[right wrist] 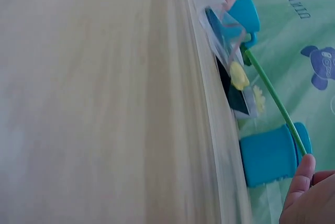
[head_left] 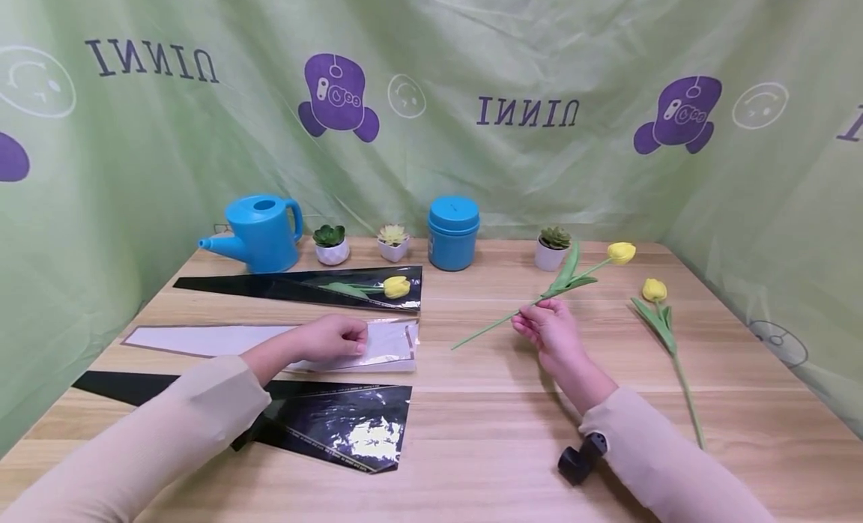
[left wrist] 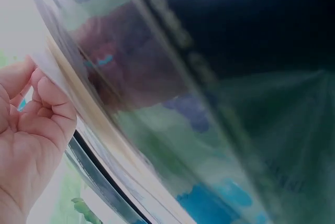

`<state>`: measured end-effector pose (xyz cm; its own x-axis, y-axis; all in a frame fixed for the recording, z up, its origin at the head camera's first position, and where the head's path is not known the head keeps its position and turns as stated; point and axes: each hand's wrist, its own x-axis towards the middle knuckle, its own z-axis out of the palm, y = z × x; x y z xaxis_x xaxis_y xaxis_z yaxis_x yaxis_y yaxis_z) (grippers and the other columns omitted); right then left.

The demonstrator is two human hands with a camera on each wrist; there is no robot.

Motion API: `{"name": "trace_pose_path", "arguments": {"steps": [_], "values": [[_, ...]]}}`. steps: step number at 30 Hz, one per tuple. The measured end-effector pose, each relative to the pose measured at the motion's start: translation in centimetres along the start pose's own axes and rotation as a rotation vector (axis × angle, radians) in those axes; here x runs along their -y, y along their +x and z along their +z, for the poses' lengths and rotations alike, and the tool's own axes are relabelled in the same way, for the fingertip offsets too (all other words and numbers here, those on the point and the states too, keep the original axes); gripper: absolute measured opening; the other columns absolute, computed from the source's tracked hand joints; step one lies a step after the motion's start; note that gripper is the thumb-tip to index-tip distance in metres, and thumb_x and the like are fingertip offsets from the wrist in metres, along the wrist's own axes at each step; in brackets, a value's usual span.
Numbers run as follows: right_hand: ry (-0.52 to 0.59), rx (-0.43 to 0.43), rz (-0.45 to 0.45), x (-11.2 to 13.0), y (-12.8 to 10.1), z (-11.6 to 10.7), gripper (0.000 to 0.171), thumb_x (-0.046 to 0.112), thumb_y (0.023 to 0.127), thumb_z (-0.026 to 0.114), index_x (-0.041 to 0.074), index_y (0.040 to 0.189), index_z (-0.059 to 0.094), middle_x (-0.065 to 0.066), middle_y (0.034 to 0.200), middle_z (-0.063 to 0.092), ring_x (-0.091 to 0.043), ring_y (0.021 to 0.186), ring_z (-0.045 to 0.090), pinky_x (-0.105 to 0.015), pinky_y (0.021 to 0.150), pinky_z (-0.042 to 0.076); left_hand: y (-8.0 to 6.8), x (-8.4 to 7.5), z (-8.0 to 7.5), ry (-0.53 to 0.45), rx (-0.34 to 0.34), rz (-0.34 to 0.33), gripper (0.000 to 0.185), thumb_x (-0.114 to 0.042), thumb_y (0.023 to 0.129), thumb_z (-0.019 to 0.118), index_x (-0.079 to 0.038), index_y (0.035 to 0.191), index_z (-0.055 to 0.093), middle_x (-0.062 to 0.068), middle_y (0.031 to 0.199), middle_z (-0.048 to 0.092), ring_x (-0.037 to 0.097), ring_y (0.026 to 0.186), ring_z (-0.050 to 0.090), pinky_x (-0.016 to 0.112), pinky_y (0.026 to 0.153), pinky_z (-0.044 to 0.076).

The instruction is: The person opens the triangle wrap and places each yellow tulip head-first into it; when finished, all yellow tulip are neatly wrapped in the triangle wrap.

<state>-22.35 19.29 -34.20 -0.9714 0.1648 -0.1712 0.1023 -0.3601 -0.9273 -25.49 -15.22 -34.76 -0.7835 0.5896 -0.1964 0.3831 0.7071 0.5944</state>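
Observation:
My right hand (head_left: 549,332) pinches the green stem of a yellow tulip (head_left: 573,277) above the table. The bloom leans up to the right, and the bare stem end points left toward a white flower sleeve (head_left: 202,340). With curled fingers, my left hand (head_left: 333,338) pinches the film of that sleeve near its wide end. In the right wrist view, the sleeve's clear film (right wrist: 222,41) stands raised at the mouth. The left wrist view shows the thumb and fingers (left wrist: 49,96) of the left hand together at the sheet; the exact edge held is partly hidden.
A black sleeve (head_left: 229,285) with a yellow tulip (head_left: 396,287) lies behind, another black sleeve (head_left: 337,422) in front. One more tulip (head_left: 664,328) lies at right. Along the back stand a watering can (head_left: 263,234), blue canister (head_left: 453,234) and small potted succulents (head_left: 332,246).

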Motion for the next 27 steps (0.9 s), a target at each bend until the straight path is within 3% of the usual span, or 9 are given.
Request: {"name": "trace_pose_path", "arguments": {"steps": [6,11,18,27], "values": [[-0.008,0.001,0.011,-1.3,0.6,1.7,0.026,-0.008,0.089,0.047,0.007,0.098,0.029,-0.002,0.07,0.058,-0.007,0.061,0.063,-0.018,0.062,0.052,0.6,-0.1,0.3,-0.015,-0.004,0.008,0.014,-0.012,0.091,0.056,-0.01,0.078,0.052,0.0,0.069,0.045,0.017,0.067,0.045,0.03,0.065,0.035],[-0.002,0.002,0.014,-2.1,1.0,3.0,0.026,-0.008,0.089,0.049,0.006,0.099,0.03,-0.004,0.073,0.059,-0.008,0.061,0.063,-0.019,0.062,0.052,0.7,-0.1,0.2,-0.067,-0.002,-0.038,0.013,-0.013,0.093,0.054,-0.009,0.081,0.053,0.002,0.072,0.045,0.017,0.068,0.044,0.029,0.064,0.034],[-0.008,0.002,0.025,-3.3,1.4,4.8,0.025,-0.008,0.088,0.051,0.006,0.097,0.031,-0.005,0.072,0.059,-0.009,0.06,0.063,-0.02,0.061,0.052,0.5,-0.1,0.2,-0.084,0.001,0.035,0.013,-0.009,0.092,0.053,-0.006,0.079,0.052,0.0,0.072,0.044,0.015,0.069,0.042,0.028,0.067,0.033],[-0.007,0.015,0.016,-4.3,1.1,6.5,0.025,-0.009,0.087,0.052,0.004,0.098,0.034,-0.008,0.074,0.058,-0.01,0.061,0.064,-0.022,0.061,0.053,0.6,0.1,0.2,-0.134,0.017,-0.021,0.012,-0.01,0.092,0.053,-0.006,0.081,0.052,0.001,0.072,0.043,0.017,0.068,0.041,0.029,0.066,0.032]]}}
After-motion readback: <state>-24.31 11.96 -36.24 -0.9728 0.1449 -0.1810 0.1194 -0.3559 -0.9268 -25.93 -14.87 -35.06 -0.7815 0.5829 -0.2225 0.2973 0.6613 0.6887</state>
